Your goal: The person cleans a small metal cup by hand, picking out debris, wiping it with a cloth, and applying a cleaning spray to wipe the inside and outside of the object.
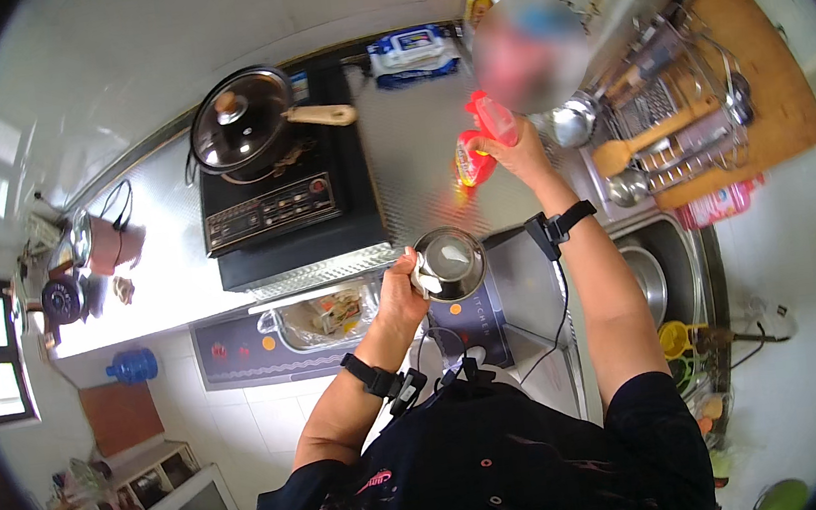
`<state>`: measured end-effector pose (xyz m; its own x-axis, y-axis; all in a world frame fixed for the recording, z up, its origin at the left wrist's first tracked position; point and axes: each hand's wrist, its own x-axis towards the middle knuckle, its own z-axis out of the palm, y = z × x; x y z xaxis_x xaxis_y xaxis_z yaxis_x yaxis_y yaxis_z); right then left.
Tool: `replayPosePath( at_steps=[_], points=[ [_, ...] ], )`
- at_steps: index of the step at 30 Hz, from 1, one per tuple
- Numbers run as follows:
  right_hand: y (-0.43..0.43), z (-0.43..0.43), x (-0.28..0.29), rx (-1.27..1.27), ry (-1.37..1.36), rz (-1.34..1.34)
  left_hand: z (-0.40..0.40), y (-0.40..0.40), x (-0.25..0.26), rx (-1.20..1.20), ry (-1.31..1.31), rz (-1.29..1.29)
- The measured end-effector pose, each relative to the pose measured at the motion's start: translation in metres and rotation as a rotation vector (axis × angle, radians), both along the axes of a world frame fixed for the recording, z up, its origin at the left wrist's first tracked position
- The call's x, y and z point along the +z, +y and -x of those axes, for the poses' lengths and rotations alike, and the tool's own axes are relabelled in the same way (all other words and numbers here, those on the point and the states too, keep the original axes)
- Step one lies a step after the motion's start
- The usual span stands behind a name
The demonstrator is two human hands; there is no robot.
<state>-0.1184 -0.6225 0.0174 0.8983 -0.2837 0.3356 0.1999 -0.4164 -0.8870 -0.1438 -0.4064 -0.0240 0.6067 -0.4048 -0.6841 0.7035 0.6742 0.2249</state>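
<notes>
My left hand (399, 292) grips the side of a small stainless-steel bowl (482, 265) in front of my body, below the counter's front edge in the picture. Something pale shows inside it, which I cannot make out. Over the metal countertop (416, 156), my right hand (514, 156) holds a red container with a printed label (471, 161). A red and clear part, perhaps its lid (497, 120), sticks up beside my fingers. The two hands are well apart.
Left of the container, a lidded pan (241, 119) stands on a black induction cooker (271, 214). Wet wipes (417, 54) lie behind. Rightward are a utensil rack (663, 105), a wooden board (773, 77) and a sink (684, 261). A lined bin (324, 317) sits below the counter.
</notes>
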Motion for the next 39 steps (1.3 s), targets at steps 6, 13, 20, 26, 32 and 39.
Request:
replayPosePath(
  at_steps=[6, 13, 20, 26, 32, 39],
  points=[
    [0.012, -0.041, -0.004, -0.116, 0.300, -0.119, -0.025, 0.025, -0.005, 0.005, 0.030, 0.001],
    [0.009, -0.031, -0.001, -0.122, 0.326, -0.147, -0.030, 0.031, 0.013, 0.031, -0.131, 0.088],
    [-0.003, -0.016, -0.004, 0.015, 0.118, -0.011, -0.031, 0.025, -0.021, 0.084, 0.070, 0.072],
    [-0.014, -0.019, -0.015, 0.066, 0.049, 0.070, -0.020, 0.021, -0.006, 0.103, 0.068, 0.039],
    [0.007, -0.007, 0.000, -0.147, 0.366, 0.059, -0.011, 0.026, -0.013, 0.125, 0.114, 0.054],
    [-0.007, -0.001, -0.021, -0.273, 0.294, 0.147, -0.005, 0.025, -0.001, 0.111, 0.031, 0.087]
  ],
)
